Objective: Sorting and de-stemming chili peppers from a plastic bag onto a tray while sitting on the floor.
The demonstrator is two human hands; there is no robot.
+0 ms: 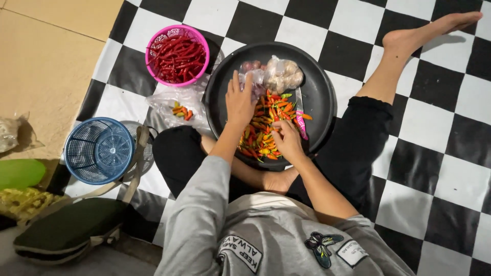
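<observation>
Orange, red and green small chillies (266, 128) lie heaped in the round black tray (322, 87), pointing every way. Left hand (239, 102) lies flat, palm down, fingers spread over the pile's left edge. Right hand (287, 140) curls, fingertips pinching a chilli at the heap's near side.

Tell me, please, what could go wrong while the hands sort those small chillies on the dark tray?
The knife lies on the tray right beside the chillies, close to the right hand, so a reach could meet its blade. The left hand rests over the pile near the bagged garlic; bare hands may pick up chilli sting.
</observation>
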